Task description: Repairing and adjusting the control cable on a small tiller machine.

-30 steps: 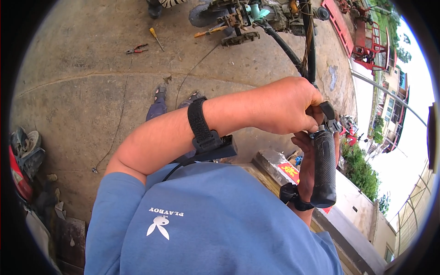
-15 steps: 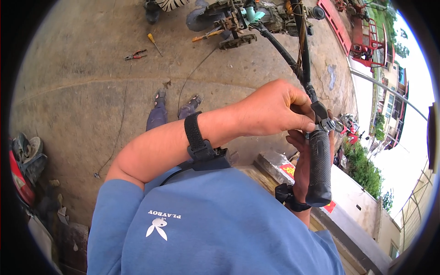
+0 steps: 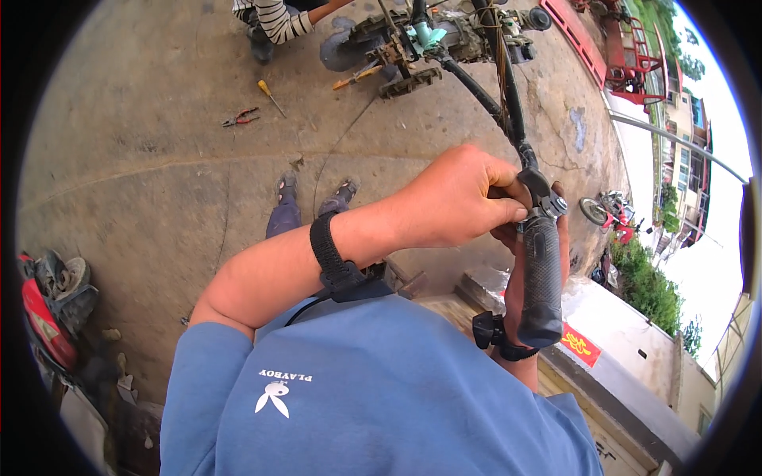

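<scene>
A black handlebar (image 3: 512,103) runs down from the upper right and ends in a ribbed rubber grip (image 3: 542,274). My left hand (image 3: 468,194) reaches across from the left. Its thumb and fingers are closed in a pinch at the black lever bracket (image 3: 537,186), just above the grip; what they pinch is hidden. Behind the bar, my right hand (image 3: 562,230) wraps around the bracket area from below, largely covered by the grip. A small metal clamp (image 3: 559,206) shows between the hands. Both wrists wear black straps.
A partly dismantled machine with an engine (image 3: 460,51) stands ahead. A co-worker's striped sleeve (image 3: 287,24) is at the top. On the concrete lie red-handled pliers (image 3: 241,117) and a yellow-handled screwdriver (image 3: 272,97). A red motorbike (image 3: 49,317) is at left, another (image 3: 615,213) at right.
The handlebar and both hands sit slightly further left in view. My right fingertips show more beside the clamp. More of the co-worker's striped sleeve and an arm has come into view at the top.
</scene>
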{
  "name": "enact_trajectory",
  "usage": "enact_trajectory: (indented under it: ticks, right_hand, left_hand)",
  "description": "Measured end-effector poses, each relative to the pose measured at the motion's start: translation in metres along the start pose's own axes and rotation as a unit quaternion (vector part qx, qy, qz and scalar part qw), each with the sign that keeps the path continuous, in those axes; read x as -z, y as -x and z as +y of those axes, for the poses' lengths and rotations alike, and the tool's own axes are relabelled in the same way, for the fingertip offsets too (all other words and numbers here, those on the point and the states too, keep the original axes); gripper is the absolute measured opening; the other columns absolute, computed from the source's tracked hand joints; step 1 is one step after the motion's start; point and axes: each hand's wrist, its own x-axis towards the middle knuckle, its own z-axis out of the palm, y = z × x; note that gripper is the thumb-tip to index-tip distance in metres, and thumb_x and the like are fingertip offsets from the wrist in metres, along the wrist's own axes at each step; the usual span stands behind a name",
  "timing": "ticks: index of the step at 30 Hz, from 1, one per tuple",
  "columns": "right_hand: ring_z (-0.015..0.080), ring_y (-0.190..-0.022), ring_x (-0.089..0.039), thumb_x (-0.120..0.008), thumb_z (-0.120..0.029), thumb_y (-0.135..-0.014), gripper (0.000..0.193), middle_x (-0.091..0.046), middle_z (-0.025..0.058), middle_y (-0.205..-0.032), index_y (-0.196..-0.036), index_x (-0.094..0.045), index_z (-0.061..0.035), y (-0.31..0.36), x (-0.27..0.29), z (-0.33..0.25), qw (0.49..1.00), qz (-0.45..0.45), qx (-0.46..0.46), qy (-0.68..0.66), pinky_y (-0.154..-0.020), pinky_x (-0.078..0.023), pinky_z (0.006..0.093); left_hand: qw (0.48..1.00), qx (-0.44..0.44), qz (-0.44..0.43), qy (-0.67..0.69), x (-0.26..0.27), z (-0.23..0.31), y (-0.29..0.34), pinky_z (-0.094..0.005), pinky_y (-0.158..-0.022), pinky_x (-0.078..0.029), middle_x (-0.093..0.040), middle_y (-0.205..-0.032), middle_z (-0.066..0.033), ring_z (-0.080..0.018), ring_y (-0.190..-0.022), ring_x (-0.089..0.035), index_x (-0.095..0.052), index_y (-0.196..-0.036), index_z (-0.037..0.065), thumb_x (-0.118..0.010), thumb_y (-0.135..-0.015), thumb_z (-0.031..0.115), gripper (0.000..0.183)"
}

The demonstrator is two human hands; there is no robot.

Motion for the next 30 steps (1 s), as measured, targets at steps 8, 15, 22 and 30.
enact_trajectory:
  ticks: [8,15,22,30]
  right_hand:
    - [0.0175,-0.102,-0.071,-0.055,-0.011,-0.111,0.055,-0.066,0.0125,-0.133,-0.164,-0.040,-0.0044,-0.004,0.005,0.006,0.995,-0.020,-0.009,-0.095,-0.089,-0.060,0.0314]
    - [0.0160,-0.108,-0.067,-0.061,0.000,-0.104,0.066,-0.065,0.0093,-0.132,-0.165,-0.037,-0.0038,-0.003,0.013,0.006,0.992,-0.054,-0.028,-0.107,-0.094,-0.058,0.0324]
    - [0.0156,-0.111,-0.067,-0.066,-0.001,-0.101,0.073,-0.065,0.0096,-0.135,-0.166,-0.035,-0.0038,-0.005,0.012,0.002,0.981,-0.056,-0.047,-0.180,-0.099,-0.057,0.0330]
    - [0.0122,-0.108,-0.065,-0.064,0.000,-0.101,0.071,-0.067,0.0073,-0.130,-0.166,-0.036,-0.0028,-0.006,0.010,0.002,0.989,-0.069,-0.011,-0.130,-0.094,-0.056,0.0299]
  left_hand:
    - [0.983,0.032,0.022,0.177,-0.006,-0.005,-0.001,-0.0300,-0.081,-0.062,-0.078,-0.098,-0.0106,-0.0169,-0.089,-0.076,-0.076,-0.112,-0.006,-0.077,-0.098,0.007,0.019]
    - [0.990,0.041,0.019,0.136,-0.013,-0.002,0.003,-0.0305,-0.084,-0.060,-0.077,-0.099,-0.0084,-0.0161,-0.092,-0.074,-0.075,-0.111,-0.005,-0.075,-0.100,0.006,0.015]
    - [0.985,0.062,0.041,0.154,-0.015,0.007,0.005,-0.0304,-0.084,-0.060,-0.076,-0.101,-0.0081,-0.0158,-0.094,-0.073,-0.076,-0.112,-0.006,-0.075,-0.100,0.006,0.017]
    - [0.995,0.028,0.067,0.064,-0.019,0.008,0.005,-0.0290,-0.080,-0.059,-0.074,-0.102,-0.0074,-0.0144,-0.092,-0.072,-0.075,-0.114,-0.008,-0.074,-0.100,0.006,0.020]
